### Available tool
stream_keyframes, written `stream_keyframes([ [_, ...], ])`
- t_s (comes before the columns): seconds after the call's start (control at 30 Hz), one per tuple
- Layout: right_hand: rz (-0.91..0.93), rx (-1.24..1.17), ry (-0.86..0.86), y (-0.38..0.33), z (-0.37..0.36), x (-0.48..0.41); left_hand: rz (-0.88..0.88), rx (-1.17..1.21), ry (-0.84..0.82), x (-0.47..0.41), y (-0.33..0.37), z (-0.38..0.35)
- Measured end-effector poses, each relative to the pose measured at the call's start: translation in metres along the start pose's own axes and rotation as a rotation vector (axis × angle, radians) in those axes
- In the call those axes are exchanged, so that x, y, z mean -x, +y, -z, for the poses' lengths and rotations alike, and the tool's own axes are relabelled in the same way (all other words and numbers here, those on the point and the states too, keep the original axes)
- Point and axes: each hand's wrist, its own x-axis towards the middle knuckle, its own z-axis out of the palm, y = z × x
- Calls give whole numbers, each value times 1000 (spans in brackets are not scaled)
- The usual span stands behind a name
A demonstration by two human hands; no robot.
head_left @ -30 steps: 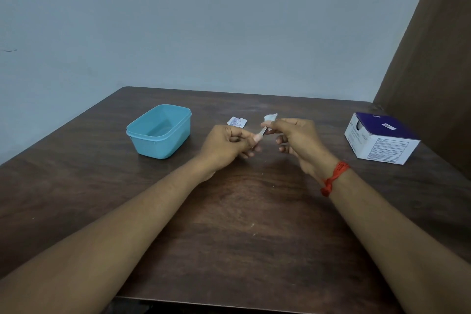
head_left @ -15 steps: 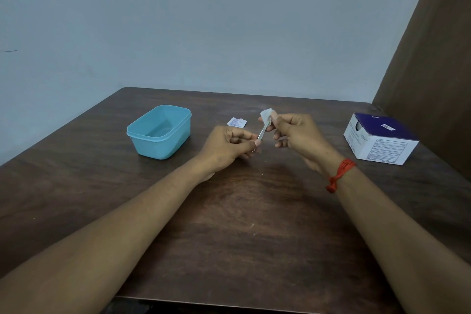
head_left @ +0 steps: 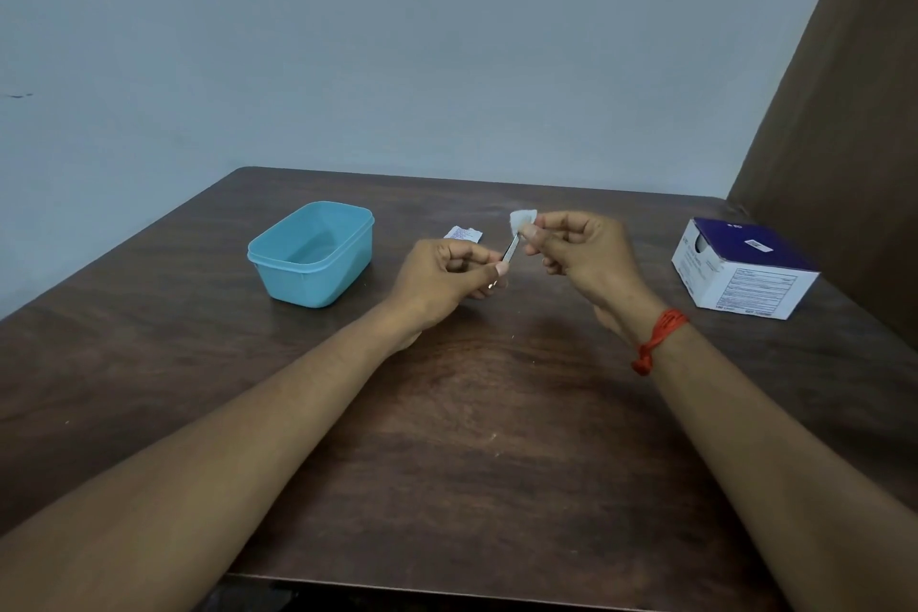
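Dim, even, bluish light covers the wall (head_left: 397,40). It falls softly from above. A pale sheen lies on the middle of the wooden table (head_left: 497,412), and faint shadows sit under the left hand (head_left: 437,283) and right hand (head_left: 581,253). The thin metal tool (head_left: 510,250) that the left hand grips glints but is too small to make out. The white pad (head_left: 521,218) that the right hand pinches looks soft-edged. Print on the white-and-purple box (head_left: 745,273) is unreadable. Wide-angle stretch swells the forearms (head_left: 198,487) at the bottom corners.

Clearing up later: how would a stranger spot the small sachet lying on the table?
On the dark wooden table, look right of the teal tub. The sachet lies flat there, beyond the left hand: tiny, white, blue-printed, unlike the big purple-topped box.
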Motion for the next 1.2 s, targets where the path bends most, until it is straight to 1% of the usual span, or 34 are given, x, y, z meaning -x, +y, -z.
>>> stream_keyframes([
  [0.1,-2,-3,-13,2,0,-1,7,17,12,0,-1,0],
  [0.23,-53,-97,-48,0,2,-2,10,25,8,1,1,0],
  [0.43,-138,-224,-41,0,0,-1,-1,30,-19,3,4,-1],
  [0.57,-173,-250,-69,2,0,-1,-28,10,-26,3,3,-1],
  [0.83,-199,-166,-146,11,-7,1,-111,-73,45,1,3,-1],
  [0.97,-176,-100,-139,15,-9,1,-87,-89,46,1,2,-1],
  [1.07,-125,-15,-110,15,-9,0,-31,-44,33,1,1,-2],
  [1.13,-54,85,-117,14,-8,1,-8,-82,30,0,2,-1],
  [1.2,40,198,-138,12,-6,0,-42,-137,64,-1,4,4],
])
